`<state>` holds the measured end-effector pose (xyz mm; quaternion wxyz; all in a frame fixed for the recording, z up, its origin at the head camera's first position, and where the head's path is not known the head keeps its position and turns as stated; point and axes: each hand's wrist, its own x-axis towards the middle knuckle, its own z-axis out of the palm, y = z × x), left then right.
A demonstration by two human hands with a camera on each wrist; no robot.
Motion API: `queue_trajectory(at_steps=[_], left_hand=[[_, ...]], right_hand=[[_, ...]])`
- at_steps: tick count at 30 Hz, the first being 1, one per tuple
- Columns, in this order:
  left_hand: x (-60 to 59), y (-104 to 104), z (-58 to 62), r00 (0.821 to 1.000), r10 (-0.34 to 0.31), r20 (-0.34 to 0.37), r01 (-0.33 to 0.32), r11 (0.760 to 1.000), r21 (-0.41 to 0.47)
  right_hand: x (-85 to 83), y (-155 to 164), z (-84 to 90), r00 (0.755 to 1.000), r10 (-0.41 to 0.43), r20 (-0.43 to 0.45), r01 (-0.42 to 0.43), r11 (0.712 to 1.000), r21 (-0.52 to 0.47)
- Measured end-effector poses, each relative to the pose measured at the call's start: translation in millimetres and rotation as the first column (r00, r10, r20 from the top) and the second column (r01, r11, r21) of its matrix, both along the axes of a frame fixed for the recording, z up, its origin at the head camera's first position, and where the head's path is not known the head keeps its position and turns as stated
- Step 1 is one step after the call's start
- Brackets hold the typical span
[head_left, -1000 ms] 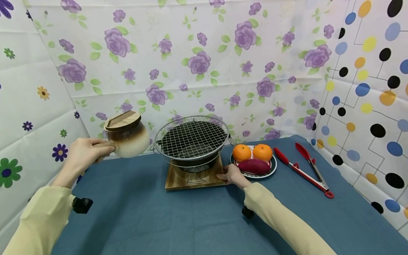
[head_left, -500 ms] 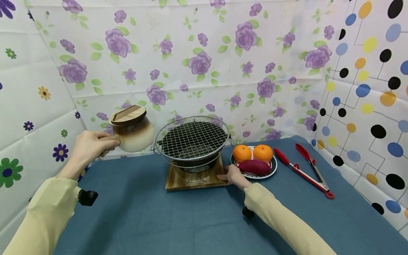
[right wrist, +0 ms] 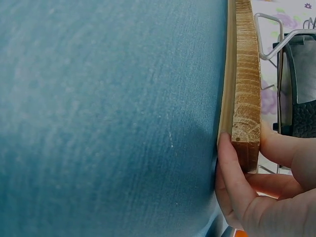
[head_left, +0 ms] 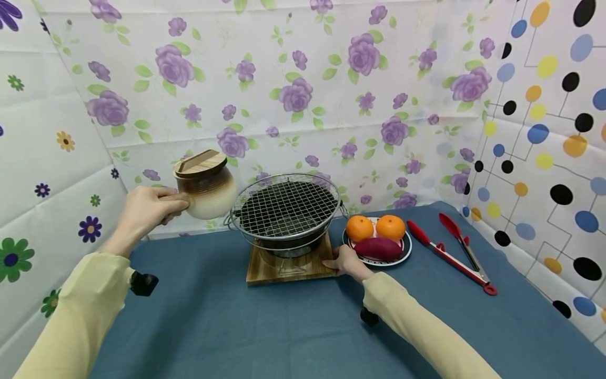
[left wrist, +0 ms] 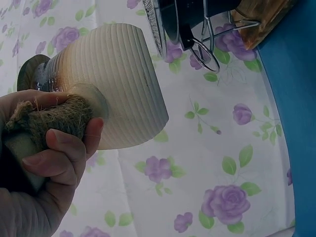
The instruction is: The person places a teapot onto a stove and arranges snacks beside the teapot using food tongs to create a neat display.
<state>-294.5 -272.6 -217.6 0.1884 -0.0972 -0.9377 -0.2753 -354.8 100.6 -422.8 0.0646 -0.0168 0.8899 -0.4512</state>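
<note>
My left hand grips the twine-wrapped side handle of a ceramic pot, cream with a brown upper band. The pot hangs above the table's far left, capped by a round wooden lid. To its right stands a round black grill topped with a wire mesh rack. Beneath the grill lies a square wooden board. My right hand pinches the board's near right corner, thumb on top and fingers along its underside, as the right wrist view shows.
Right of the board, a dark-rimmed plate bears two oranges and a purple sweet potato. Farther right, red-tipped tongs lie spread on the blue tablecloth. Flowered sheets hang behind and at the left; a dotted one hangs at the right.
The left hand has carried the lidded pot rightward and slightly upward, closer to the grill. My right hand has stayed at the board's corner.
</note>
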Motion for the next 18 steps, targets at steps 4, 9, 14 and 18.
queue_trajectory(at_steps=[4, 9, 14, 18], left_hand=[[-3.1, 8, 0.9, 1.000, -0.027, -0.002, 0.027, 1.000, 0.013], [-8.2, 20, 4.0, 1.000, -0.020, -0.008, 0.020, 1.000, -0.008], [-14.9, 31, 6.3, 0.999, -0.034, 0.003, 0.034, 0.999, 0.007], [-19.4, 38, 7.5, 0.998, -0.062, 0.032, 0.060, 0.997, 0.053]], right_hand=[[0.3, 0, 0.0, 1.000, -0.005, 0.001, 0.005, 1.000, -0.015], [1.3, 0, -0.7, 1.000, 0.006, -0.010, -0.006, 1.000, -0.010], [1.1, 1, -0.8, 1.000, 0.007, -0.013, -0.007, 1.000, -0.009], [0.2, 0, -1.5, 1.000, 0.011, -0.013, -0.011, 1.000, -0.005]])
